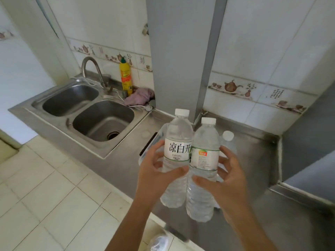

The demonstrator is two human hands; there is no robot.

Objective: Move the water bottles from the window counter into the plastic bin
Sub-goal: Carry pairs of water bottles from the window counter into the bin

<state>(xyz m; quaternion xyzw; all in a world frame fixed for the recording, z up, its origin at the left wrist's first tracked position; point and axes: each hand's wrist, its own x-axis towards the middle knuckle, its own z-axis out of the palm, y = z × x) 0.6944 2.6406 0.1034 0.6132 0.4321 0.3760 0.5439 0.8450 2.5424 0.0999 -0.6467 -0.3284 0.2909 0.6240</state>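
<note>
Two water bottles held upright, touching, above a steel counter [253, 178]: left hand [155, 174] grips the white-labelled bottle [177, 151], right hand [228, 180] grips the green-labelled bottle [204, 156], fingers curled around their middles.

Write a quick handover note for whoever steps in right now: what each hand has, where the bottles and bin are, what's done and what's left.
Left hand holds the bottle with the large black characters. Right hand holds the green-labelled bottle. Both are upright, side by side, above the steel counter.
The clear plastic bin sits behind them, mostly hidden; a third bottle stands behind the right hand, apparently in the bin.
Left to do: put both held bottles in the bin. The window counter is out of view.
</note>
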